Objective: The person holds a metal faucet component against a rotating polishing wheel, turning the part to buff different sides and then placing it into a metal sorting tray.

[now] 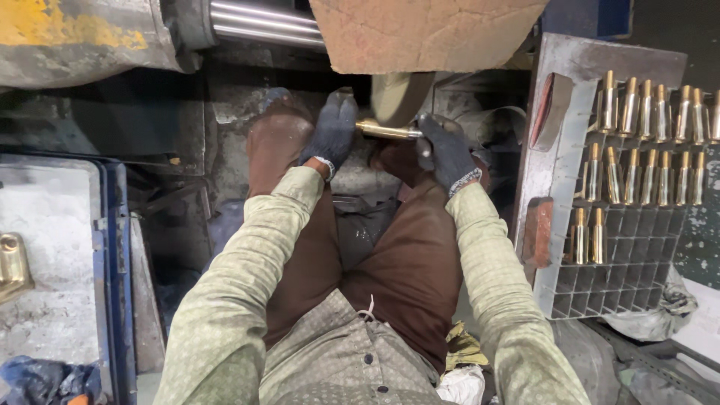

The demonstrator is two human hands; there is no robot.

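I hold a brass rod-shaped part (381, 130) crosswise between both gloved hands. My left hand (334, 129) grips its left end and my right hand (445, 150) grips its right end. The part sits against the lower edge of a round buffing wheel (397, 96) just beyond my knees. Both hands wear dark knitted gloves. A brown cardboard sheet (420, 31) hides the upper part of the wheel.
A metal grid rack (622, 255) stands at the right with several upright brass parts (645, 112) in its cells. A steel shaft (262, 22) runs at the top. A blue-edged tray (112, 247) at the left holds a brass piece (13, 264).
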